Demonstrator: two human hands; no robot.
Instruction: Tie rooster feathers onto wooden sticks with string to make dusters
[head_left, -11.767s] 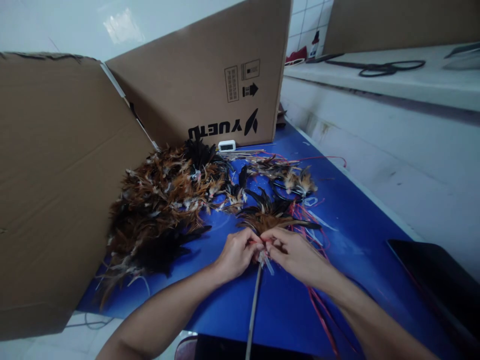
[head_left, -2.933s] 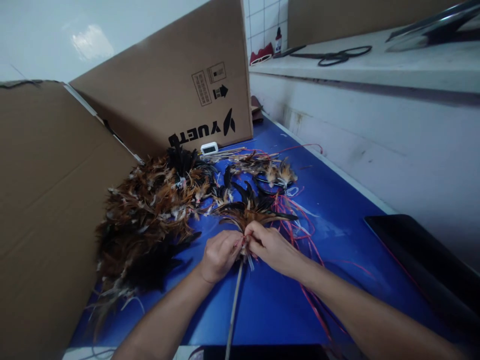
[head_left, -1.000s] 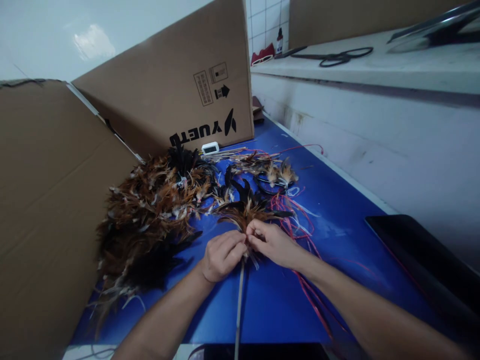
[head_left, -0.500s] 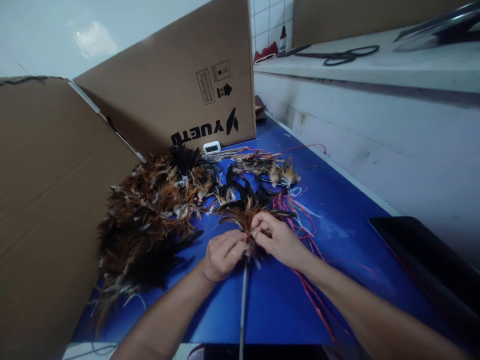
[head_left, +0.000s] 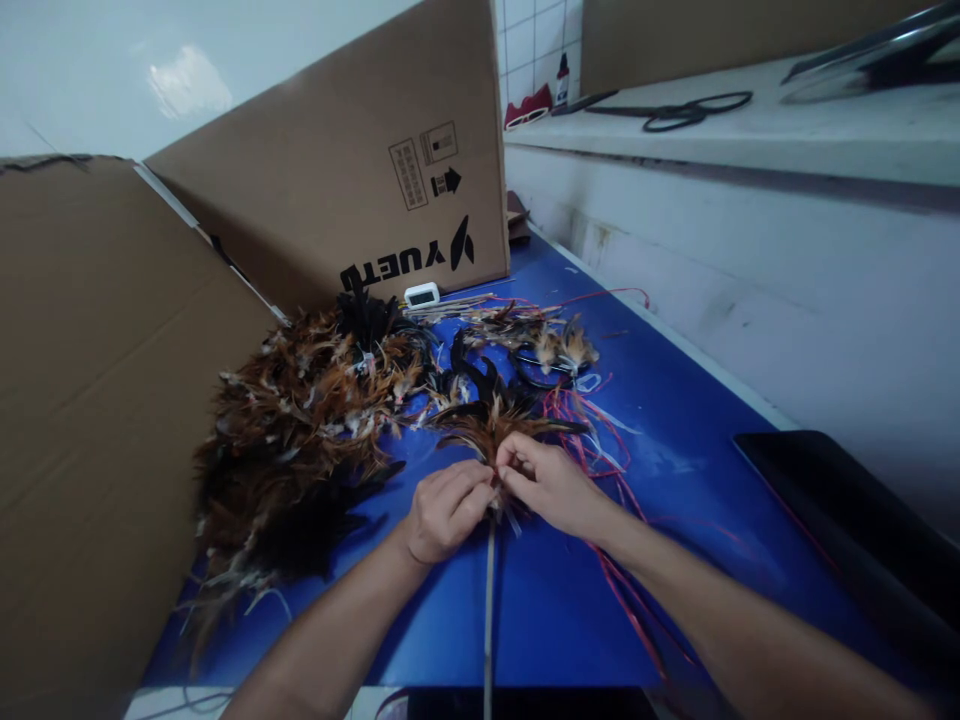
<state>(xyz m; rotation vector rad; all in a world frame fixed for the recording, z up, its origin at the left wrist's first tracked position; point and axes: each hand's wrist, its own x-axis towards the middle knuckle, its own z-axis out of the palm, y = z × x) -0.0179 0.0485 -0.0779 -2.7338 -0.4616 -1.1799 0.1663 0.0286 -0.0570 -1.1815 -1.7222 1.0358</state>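
Near edge, blue surface (head_left: 675, 440): we find both hands meeting at one small brown-and-black feather bundle (head_left: 491, 425).
Left hand (head_left: 442, 510): fingers closed, pinching the bundle's base.
Right hand (head_left: 551, 485): fingertips closed on the same base, touching the left.
Thin grey stick (head_left: 489, 610): long axis runs from the hands toward us.
Beside, left: large loose pile of brown feathers (head_left: 300, 430).

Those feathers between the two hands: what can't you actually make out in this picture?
Head view, the only one:
- Where the feather bunch joins the thin stick: hidden by the fingertips of the left hand and right hand.
- The stick's lower end: cut off by the bottom edge.
- The box label: too small to read.
- The dark flat object: cut off at the right edge.
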